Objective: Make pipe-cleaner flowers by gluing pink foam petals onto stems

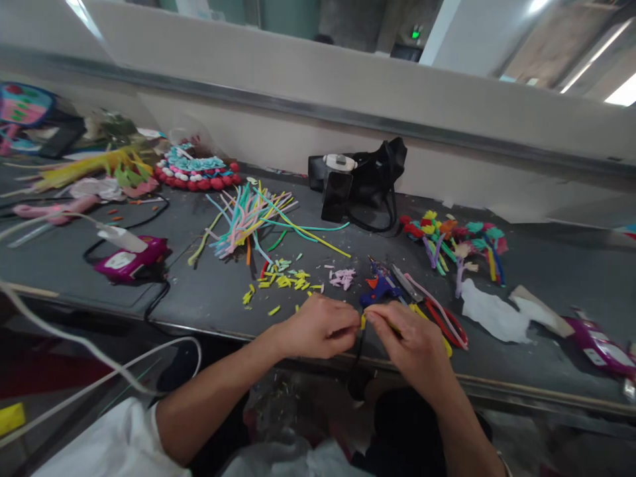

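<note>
My left hand (322, 326) and my right hand (411, 338) meet at the table's front edge, both closed in a pinch. A short yellow pipe cleaner piece (363, 322) shows between their fingertips; the fingers hide part of it. Just beyond my right hand lies a blue glue gun (383, 286). Beside it are a grey utility knife (406, 283) and a red-handled tool (450, 322), partly covered by a pink pipe cleaner. Cut yellow pieces (285, 281) and lilac pieces (342, 278) are scattered in front of my left hand.
Behind the cut pieces lies a pile of long pipe cleaners (253, 218). A black bag (377, 172) leans at the wall. Finished colourful pipe cleaner flowers (457, 235) and white tissue (494, 315) lie right. Purple power strips (132, 260) sit at both sides; a white cable (64, 338) crosses left.
</note>
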